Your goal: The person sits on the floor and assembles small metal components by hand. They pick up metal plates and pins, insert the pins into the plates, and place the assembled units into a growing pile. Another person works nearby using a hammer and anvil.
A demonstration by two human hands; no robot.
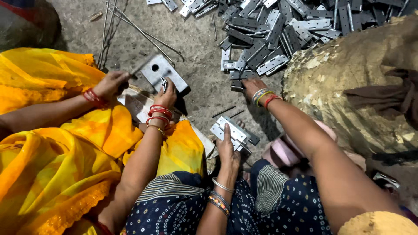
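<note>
Pretty dim in here, light coming mostly from overhead, so the yellow cloth (pixel 52 152) at 8 o'clock glows while corners go murky. Metal hinges (pixel 278 30) at 1 o'clock catch mild glare. Edges bend fisheye-style, slight softness around 5 o'clock.

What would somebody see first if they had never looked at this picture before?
First, the big heap of grey metal hinges at the top, spilling over the rough floor. The person's right hand reaches to the heap's near edge, while the left hand holds an open hinge in the middle. On the left, a co-worker in bright yellow cloth with red bangles works on a metal plate.
</note>
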